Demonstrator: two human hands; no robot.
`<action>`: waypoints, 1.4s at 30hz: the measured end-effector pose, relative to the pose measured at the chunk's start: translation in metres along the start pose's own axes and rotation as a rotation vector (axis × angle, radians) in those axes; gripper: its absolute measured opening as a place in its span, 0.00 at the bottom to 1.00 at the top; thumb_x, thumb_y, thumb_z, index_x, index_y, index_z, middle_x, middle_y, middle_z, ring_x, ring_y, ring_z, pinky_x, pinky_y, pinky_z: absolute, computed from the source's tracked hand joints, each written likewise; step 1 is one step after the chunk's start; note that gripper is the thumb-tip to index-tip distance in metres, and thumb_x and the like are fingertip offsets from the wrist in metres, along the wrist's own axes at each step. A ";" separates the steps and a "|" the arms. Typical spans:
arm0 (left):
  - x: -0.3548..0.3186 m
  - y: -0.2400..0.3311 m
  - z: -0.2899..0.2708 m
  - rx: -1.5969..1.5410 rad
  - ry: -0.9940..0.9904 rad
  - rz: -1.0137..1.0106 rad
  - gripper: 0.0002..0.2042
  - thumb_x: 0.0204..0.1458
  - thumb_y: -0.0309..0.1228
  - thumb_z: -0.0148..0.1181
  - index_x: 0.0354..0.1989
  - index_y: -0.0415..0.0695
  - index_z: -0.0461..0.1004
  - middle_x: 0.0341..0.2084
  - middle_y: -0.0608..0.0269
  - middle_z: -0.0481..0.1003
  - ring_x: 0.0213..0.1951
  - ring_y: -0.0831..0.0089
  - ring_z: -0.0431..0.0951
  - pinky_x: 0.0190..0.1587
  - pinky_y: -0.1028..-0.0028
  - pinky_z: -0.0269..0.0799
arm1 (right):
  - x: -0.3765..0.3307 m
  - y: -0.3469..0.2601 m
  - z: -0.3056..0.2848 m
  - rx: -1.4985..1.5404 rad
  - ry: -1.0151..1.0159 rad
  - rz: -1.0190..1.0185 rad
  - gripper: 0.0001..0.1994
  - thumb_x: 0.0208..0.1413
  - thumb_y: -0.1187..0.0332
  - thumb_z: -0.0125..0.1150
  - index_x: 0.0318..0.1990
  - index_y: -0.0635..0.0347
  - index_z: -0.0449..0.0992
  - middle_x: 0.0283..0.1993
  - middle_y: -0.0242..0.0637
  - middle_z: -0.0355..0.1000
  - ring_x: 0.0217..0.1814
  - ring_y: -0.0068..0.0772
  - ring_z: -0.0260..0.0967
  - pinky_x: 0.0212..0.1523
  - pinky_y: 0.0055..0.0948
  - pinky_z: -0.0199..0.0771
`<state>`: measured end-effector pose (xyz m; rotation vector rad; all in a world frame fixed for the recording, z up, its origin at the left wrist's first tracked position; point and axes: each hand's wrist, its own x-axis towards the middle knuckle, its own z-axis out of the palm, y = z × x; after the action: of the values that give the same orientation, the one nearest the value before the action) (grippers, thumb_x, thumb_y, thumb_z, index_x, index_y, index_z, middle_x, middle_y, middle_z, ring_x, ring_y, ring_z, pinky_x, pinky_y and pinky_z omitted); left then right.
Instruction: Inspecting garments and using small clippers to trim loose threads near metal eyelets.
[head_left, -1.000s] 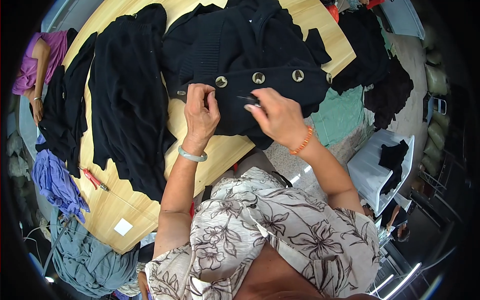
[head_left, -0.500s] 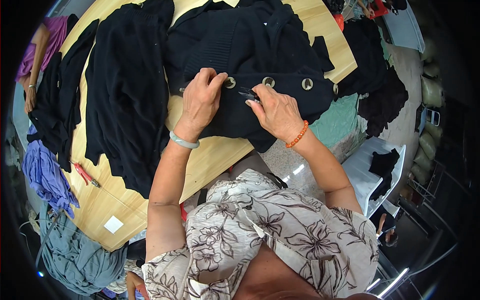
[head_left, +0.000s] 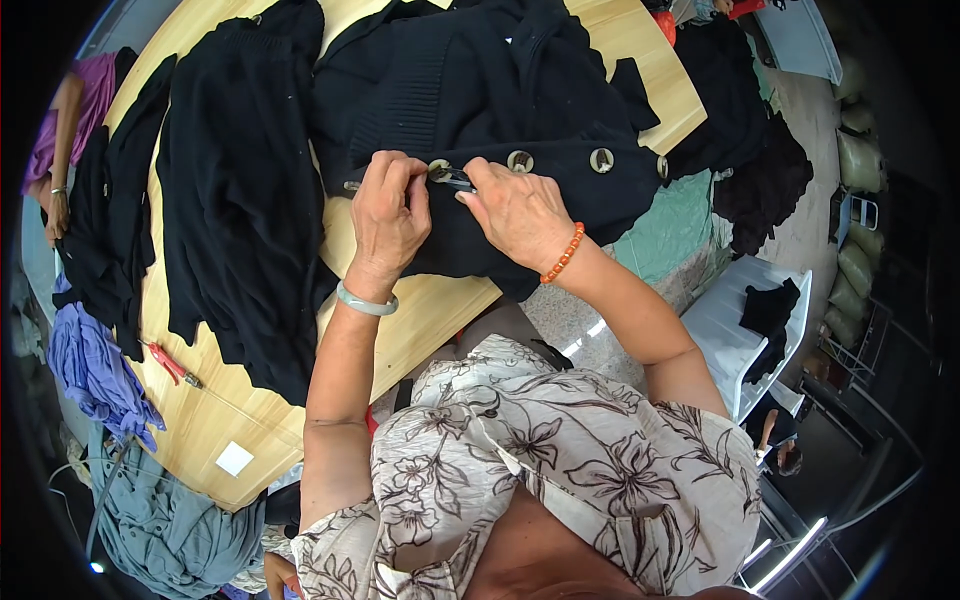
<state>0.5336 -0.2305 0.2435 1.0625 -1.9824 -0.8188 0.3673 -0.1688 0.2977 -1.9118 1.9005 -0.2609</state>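
**Hands at the first button**

Snagging is our main worry: the small dark tool (head_left: 455,180), pinched in our right hand (head_left: 515,210), could catch the knit if it slips. Our left hand (head_left: 388,215) is clamped on the black cardigan (head_left: 500,110) beside its pale button (head_left: 438,170). The cardigan lies on the wooden surface (head_left: 200,420); its button band runs from nine to three o'clock.

Since a second ago both hands have closed in on one button: the left hand (head_left: 388,215) now pinches it from nine o'clock, the right hand (head_left: 515,208) from three o'clock.
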 end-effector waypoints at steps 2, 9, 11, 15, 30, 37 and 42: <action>-0.002 0.000 0.001 -0.001 0.007 0.009 0.08 0.46 0.14 0.58 0.33 0.38 0.72 0.31 0.57 0.72 0.30 0.62 0.76 0.32 0.69 0.72 | 0.003 -0.001 0.003 -0.038 0.016 -0.029 0.10 0.59 0.65 0.60 0.37 0.59 0.66 0.29 0.40 0.73 0.30 0.48 0.74 0.26 0.41 0.73; -0.004 0.004 0.003 0.010 0.026 0.053 0.09 0.43 0.14 0.60 0.32 0.38 0.72 0.29 0.56 0.72 0.31 0.58 0.76 0.33 0.67 0.72 | 0.009 0.000 0.011 -0.101 0.022 -0.070 0.10 0.59 0.65 0.60 0.37 0.59 0.66 0.27 0.40 0.73 0.28 0.46 0.75 0.24 0.39 0.74; -0.006 0.004 0.004 -0.012 0.027 0.051 0.09 0.43 0.14 0.60 0.31 0.38 0.72 0.29 0.56 0.72 0.31 0.58 0.76 0.33 0.67 0.72 | 0.010 -0.001 0.012 -0.095 0.041 -0.081 0.09 0.60 0.65 0.59 0.37 0.59 0.67 0.27 0.39 0.74 0.27 0.46 0.76 0.24 0.38 0.74; -0.010 0.010 0.003 -0.122 0.016 0.014 0.08 0.43 0.13 0.59 0.31 0.38 0.72 0.29 0.56 0.72 0.30 0.58 0.76 0.32 0.67 0.72 | 0.010 -0.001 0.013 -0.110 0.040 -0.074 0.09 0.60 0.65 0.58 0.36 0.58 0.67 0.26 0.39 0.74 0.28 0.47 0.76 0.25 0.40 0.74; -0.028 0.004 -0.011 -0.094 0.019 -0.236 0.18 0.45 0.19 0.67 0.46 0.40 0.75 0.31 0.59 0.71 0.25 0.70 0.70 0.30 0.73 0.69 | 0.025 -0.010 0.021 0.068 0.184 -0.014 0.19 0.51 0.66 0.69 0.48 0.59 0.72 0.43 0.43 0.66 0.34 0.48 0.76 0.33 0.41 0.77; -0.020 0.002 0.006 -0.108 0.062 -0.204 0.19 0.46 0.19 0.65 0.50 0.42 0.74 0.33 0.59 0.71 0.27 0.68 0.71 0.31 0.72 0.71 | 0.025 0.000 0.019 0.164 0.183 0.011 0.16 0.49 0.65 0.67 0.44 0.62 0.76 0.42 0.45 0.70 0.38 0.51 0.76 0.38 0.44 0.77; -0.015 0.000 0.012 -0.052 0.052 -0.190 0.13 0.45 0.21 0.66 0.41 0.42 0.79 0.32 0.60 0.72 0.32 0.62 0.76 0.33 0.68 0.73 | 0.025 -0.002 0.012 0.247 0.174 0.044 0.16 0.47 0.65 0.68 0.42 0.63 0.77 0.39 0.43 0.73 0.38 0.49 0.76 0.40 0.42 0.77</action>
<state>0.5294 -0.2157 0.2322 1.2432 -1.8269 -0.9284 0.3756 -0.1919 0.2843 -1.7286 1.9146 -0.6365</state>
